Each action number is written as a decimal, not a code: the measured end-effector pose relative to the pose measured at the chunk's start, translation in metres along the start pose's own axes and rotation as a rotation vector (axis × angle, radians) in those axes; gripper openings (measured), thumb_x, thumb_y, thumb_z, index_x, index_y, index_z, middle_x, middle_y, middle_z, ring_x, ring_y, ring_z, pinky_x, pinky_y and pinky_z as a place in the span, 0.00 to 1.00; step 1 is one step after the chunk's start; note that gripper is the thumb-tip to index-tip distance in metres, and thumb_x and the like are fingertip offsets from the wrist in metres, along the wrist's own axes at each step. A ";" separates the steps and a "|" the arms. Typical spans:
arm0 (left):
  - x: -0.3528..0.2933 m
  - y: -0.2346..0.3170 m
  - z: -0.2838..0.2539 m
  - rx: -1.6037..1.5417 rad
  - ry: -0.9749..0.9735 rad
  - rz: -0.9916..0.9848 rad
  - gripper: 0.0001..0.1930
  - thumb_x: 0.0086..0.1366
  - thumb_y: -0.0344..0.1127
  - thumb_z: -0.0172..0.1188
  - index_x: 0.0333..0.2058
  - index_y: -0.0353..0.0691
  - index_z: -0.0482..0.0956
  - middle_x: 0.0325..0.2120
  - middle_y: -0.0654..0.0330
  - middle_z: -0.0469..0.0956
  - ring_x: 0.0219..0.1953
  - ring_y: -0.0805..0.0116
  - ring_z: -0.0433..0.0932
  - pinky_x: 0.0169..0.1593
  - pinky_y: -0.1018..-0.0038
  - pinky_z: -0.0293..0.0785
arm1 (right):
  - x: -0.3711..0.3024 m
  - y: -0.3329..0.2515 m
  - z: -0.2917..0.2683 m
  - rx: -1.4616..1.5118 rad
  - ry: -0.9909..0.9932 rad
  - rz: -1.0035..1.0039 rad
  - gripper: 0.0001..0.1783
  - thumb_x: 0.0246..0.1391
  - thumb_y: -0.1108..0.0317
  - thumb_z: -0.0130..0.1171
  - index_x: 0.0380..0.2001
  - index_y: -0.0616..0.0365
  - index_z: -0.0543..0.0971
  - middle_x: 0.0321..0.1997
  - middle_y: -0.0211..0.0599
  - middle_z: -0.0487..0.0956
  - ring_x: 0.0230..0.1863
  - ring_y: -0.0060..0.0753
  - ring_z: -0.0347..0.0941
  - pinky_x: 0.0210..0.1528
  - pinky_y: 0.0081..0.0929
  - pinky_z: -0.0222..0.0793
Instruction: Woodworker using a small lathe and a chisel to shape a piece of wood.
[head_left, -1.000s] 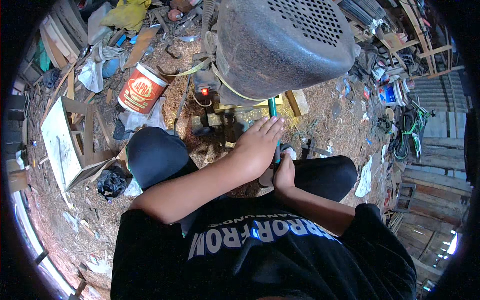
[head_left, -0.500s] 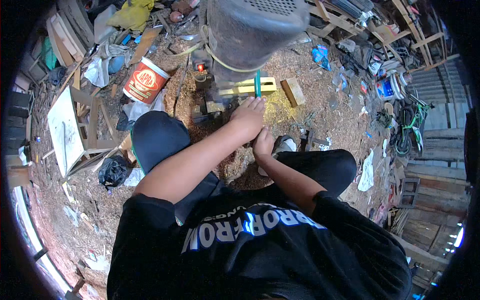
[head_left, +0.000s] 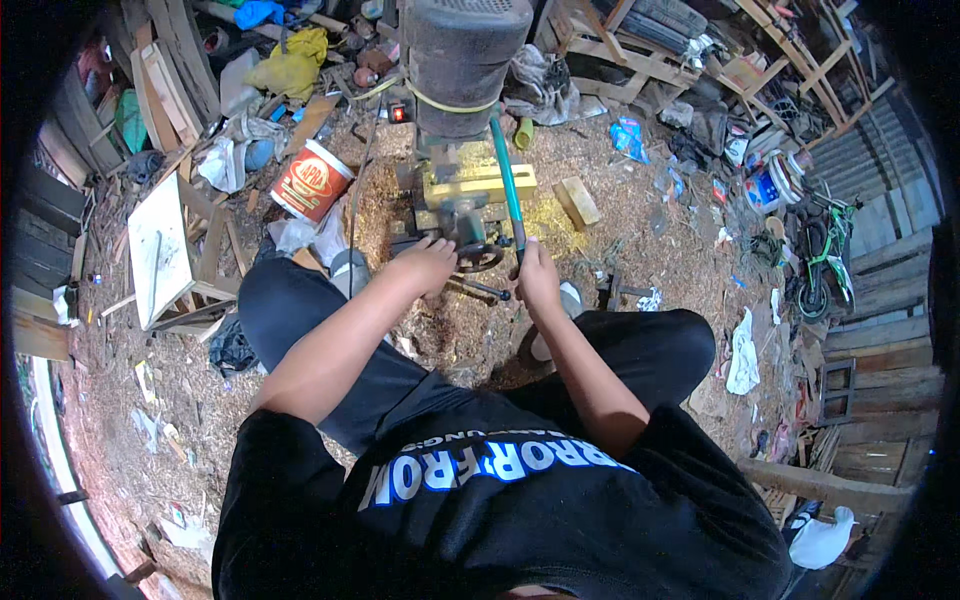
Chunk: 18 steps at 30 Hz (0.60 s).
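My right hand (head_left: 540, 278) is closed around the dark lower end of a long green bar-shaped tool (head_left: 506, 170), which points away from me. Just left of it, my left hand (head_left: 426, 264) has its fingers bent at the left rim of a dark handwheel (head_left: 482, 259); the thumb side is partly hidden. The wheel sits on the near end of a machine with a yellow beam (head_left: 490, 184). A metal lever with a dark knob (head_left: 504, 295) sticks out below the wheel. Behind the beam rises a big grey housing (head_left: 460, 70) with a perforated top and a yellowish strap.
A wood block (head_left: 577, 203) lies right of the beam among sawdust. On the left are a red and white bucket (head_left: 311, 182) and an overturned white-topped wooden stool (head_left: 160, 250). A green bicycle (head_left: 824, 245) stands far right. A red-lit switch (head_left: 398, 114) is beside the housing.
My hands have moved apart: the left drew back from the green tool to the handwheel, and the right now holds the tool's lower end. The view has shifted, showing the housing farther up.
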<state>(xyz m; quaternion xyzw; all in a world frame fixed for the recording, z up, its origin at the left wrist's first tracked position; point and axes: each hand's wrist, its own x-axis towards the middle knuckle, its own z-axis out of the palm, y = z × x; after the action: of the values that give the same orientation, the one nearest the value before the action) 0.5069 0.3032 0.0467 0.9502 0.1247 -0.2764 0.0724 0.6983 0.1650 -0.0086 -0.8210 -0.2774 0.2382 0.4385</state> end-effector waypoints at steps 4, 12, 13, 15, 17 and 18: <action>-0.007 -0.005 0.019 -0.044 0.301 0.007 0.39 0.58 0.25 0.58 0.71 0.28 0.60 0.75 0.43 0.55 0.77 0.51 0.55 0.76 0.53 0.54 | -0.042 -0.088 -0.048 -0.163 0.021 -0.467 0.23 0.70 0.54 0.55 0.50 0.66 0.78 0.42 0.55 0.84 0.44 0.52 0.81 0.49 0.41 0.75; -0.024 0.022 -0.047 -0.257 0.777 0.156 0.41 0.65 0.26 0.57 0.75 0.34 0.52 0.78 0.44 0.40 0.79 0.46 0.43 0.80 0.57 0.44 | -0.035 -0.224 -0.125 0.649 -0.144 -0.874 0.10 0.72 0.72 0.46 0.37 0.61 0.76 0.40 0.39 0.79 0.50 0.36 0.76 0.61 0.38 0.69; -0.022 0.024 -0.052 -0.224 0.699 0.138 0.40 0.66 0.28 0.57 0.75 0.35 0.51 0.78 0.45 0.39 0.80 0.46 0.42 0.80 0.58 0.43 | -0.024 -0.239 -0.126 0.654 -0.111 -0.957 0.10 0.72 0.72 0.45 0.38 0.61 0.76 0.42 0.40 0.79 0.51 0.35 0.76 0.62 0.37 0.68; -0.016 0.024 -0.049 -0.195 0.615 0.113 0.40 0.67 0.30 0.57 0.75 0.35 0.51 0.79 0.45 0.39 0.80 0.46 0.41 0.80 0.58 0.42 | -0.002 -0.265 -0.125 0.741 -0.110 -1.050 0.08 0.72 0.73 0.45 0.42 0.61 0.75 0.45 0.41 0.78 0.52 0.35 0.74 0.64 0.37 0.65; 0.002 0.020 -0.033 -0.150 0.477 0.179 0.40 0.67 0.25 0.57 0.76 0.41 0.52 0.79 0.45 0.37 0.80 0.47 0.39 0.80 0.53 0.43 | 0.025 -0.285 -0.123 0.826 -0.138 -1.067 0.11 0.71 0.74 0.46 0.52 0.61 0.74 0.49 0.39 0.78 0.54 0.31 0.73 0.64 0.32 0.64; -0.013 0.024 -0.050 -0.141 0.286 0.192 0.35 0.70 0.27 0.54 0.74 0.40 0.57 0.78 0.43 0.34 0.80 0.48 0.37 0.80 0.53 0.41 | 0.027 -0.296 -0.123 0.823 -0.128 -1.067 0.15 0.71 0.73 0.47 0.58 0.60 0.72 0.50 0.38 0.78 0.54 0.29 0.72 0.64 0.29 0.64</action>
<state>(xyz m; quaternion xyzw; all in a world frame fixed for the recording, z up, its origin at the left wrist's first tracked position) 0.5285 0.2877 0.0974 0.9799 0.0616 -0.1211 0.1464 0.7228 0.2471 0.3016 -0.3219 -0.5570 0.1234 0.7555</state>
